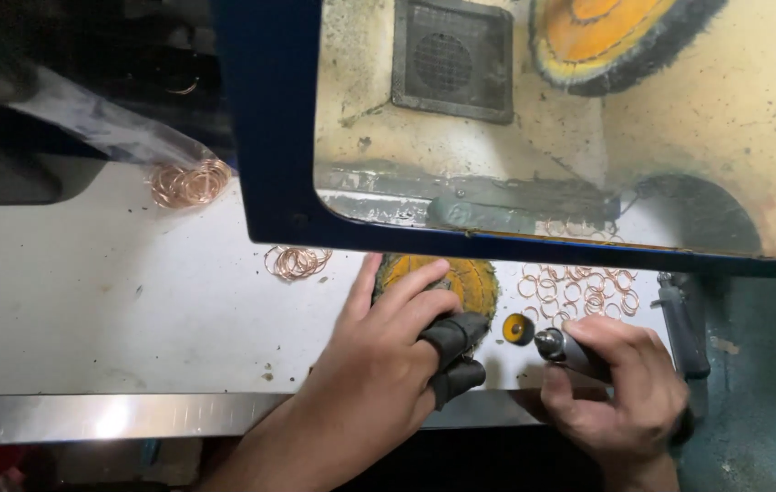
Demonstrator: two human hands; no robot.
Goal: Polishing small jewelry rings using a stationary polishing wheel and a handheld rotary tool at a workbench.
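While the left hand [388, 337] grips, black finger guards [456, 355] hide what.

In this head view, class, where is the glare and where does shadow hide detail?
Head view: glare flares on the metal table edge at lower left; deep shadow swallows the upper left corner and the space under the table; the left hand and right hand are evenly lit.

Shiny copper wire rings [579, 290], fuzzy cloth buff wheel [461, 278], matt white bench [114, 301] w/ glossy metal edge.
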